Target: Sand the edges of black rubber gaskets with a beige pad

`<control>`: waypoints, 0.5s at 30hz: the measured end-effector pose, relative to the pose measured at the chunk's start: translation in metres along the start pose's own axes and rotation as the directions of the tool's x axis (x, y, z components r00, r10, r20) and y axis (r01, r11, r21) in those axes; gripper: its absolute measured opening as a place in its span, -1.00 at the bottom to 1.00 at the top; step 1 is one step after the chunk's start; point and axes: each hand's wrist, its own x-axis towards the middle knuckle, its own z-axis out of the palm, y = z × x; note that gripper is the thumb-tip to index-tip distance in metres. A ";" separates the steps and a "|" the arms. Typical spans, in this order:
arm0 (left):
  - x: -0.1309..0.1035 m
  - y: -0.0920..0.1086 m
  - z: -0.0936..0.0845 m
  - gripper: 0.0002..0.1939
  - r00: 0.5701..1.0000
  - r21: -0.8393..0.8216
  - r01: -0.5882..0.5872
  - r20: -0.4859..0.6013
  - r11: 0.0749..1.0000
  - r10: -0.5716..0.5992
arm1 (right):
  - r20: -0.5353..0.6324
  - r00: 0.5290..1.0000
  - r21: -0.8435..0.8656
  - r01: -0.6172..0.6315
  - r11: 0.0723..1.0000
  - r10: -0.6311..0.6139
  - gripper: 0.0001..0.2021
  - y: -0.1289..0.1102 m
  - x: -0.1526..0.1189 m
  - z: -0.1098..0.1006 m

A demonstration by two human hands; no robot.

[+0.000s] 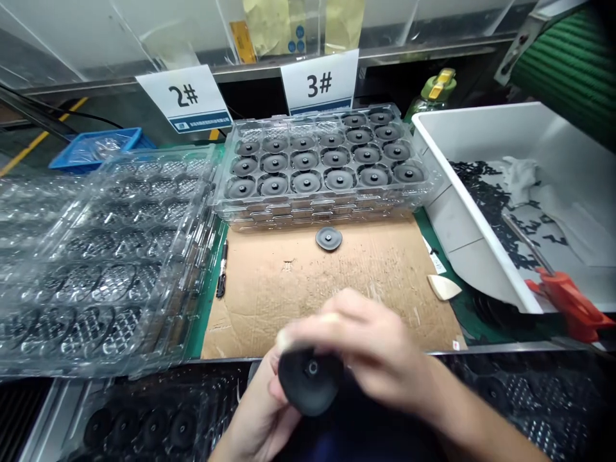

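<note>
A round black disc [310, 385] with a small central hub is held up near the front edge of the bench. My left hand [267, 404] is closed on its left side, thumb and fingers at the rim. Over the top rim reaches my right hand [370, 343], fingers curled against the disc and blurred by motion. A similar dark disc [328, 238] lies by itself on the cardboard sheet [260, 308]. Beyond it, a stack of clear plastic trays [308, 208] carries several rows of these discs, with a few vacant pockets at the back left.
Clear trays [110, 256] are stacked at left, near a blue bin [103, 144]. At right, a white tub [466, 231] contains small black scraps; red-handled pliers or cutters [570, 301] rest on its rim. A black pen [222, 269] and a pale wedge [443, 287] flank the cardboard.
</note>
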 end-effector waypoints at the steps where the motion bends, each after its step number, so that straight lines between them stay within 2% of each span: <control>1: -0.001 0.001 0.002 -0.47 1.000 -0.007 -0.007 0.020 1.000 0.007 | -0.063 0.991 0.003 -0.122 0.993 0.122 -0.69 0.008 -0.005 0.001; 3: -0.003 0.003 0.004 -0.46 0.998 -0.035 -0.011 0.063 0.999 0.013 | -0.172 0.931 -0.012 -0.328 0.944 0.321 -0.66 0.027 -0.021 0.008; 4: -0.004 0.003 0.003 -0.46 0.997 -0.050 -0.007 0.082 0.999 0.011 | -0.190 0.905 -0.017 -0.392 0.920 0.382 -0.66 0.036 -0.031 0.016; 6: -0.004 0.004 0.001 -0.45 0.994 -0.060 -0.005 0.109 0.998 0.011 | -0.162 0.884 -0.018 -0.446 0.895 0.437 -0.67 0.055 -0.053 0.035; 9: -0.002 0.003 -0.001 -0.46 0.993 -0.053 0.003 0.117 0.999 0.004 | -0.143 0.882 -0.035 -0.457 0.889 0.448 -0.73 0.071 -0.076 0.057; 11: -0.001 0.003 -0.001 -0.45 0.995 -0.058 0.026 0.099 0.998 -0.021 | -0.187 0.864 -0.040 -0.483 0.875 0.468 -0.75 0.066 -0.075 0.054; 12: -0.001 0.002 -0.001 -0.44 0.996 -0.057 0.040 0.082 0.998 -0.035 | -0.227 0.851 -0.038 -0.494 0.869 0.474 -0.75 0.058 -0.069 0.047; 14: -0.001 0.002 0.000 -0.42 0.998 -0.009 0.060 0.014 0.998 -0.060 | -0.286 0.860 -0.053 -0.454 0.890 0.422 -0.73 0.034 -0.050 0.027; 15: -0.001 0.001 0.000 -0.42 0.997 0.029 0.067 -0.027 0.997 -0.066 | -0.272 0.919 -0.087 -0.319 0.944 0.285 -0.72 0.020 -0.038 0.018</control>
